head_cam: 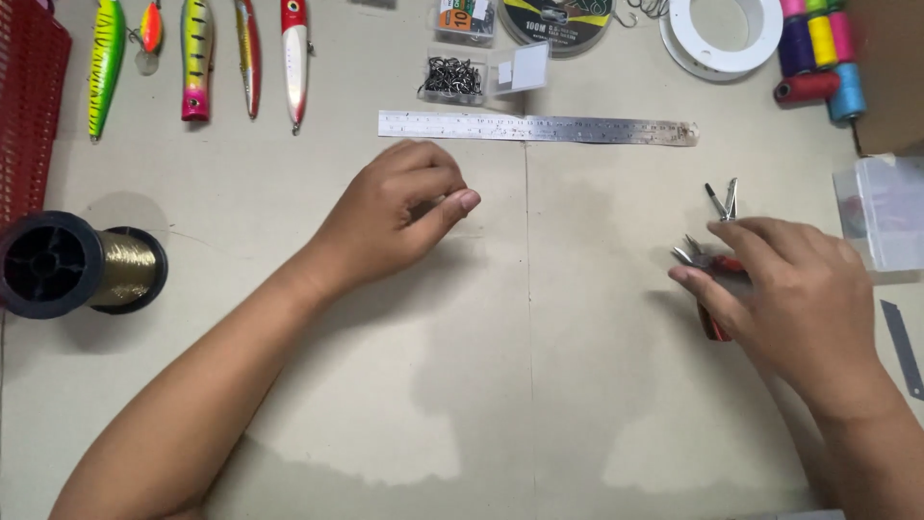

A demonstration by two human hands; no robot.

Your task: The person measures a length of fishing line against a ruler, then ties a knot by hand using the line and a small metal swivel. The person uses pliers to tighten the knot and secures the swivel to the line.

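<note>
Pliers (710,265) with red handles are lying at three o'clock on the table (481,385), and the right hand (799,299) is closing loosely around them. The left hand (399,207) is pinching something too thin to see below the steel ruler (539,128). It is possibly slipping out if the pinch is loosening; the pliers' points may be pricking fingers.

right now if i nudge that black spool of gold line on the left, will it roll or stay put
The black spool lies on its side on round flanges, so it would probably roll. It looks well filled, so likely fairly heavy. The red basket beside it might stop it.
</note>
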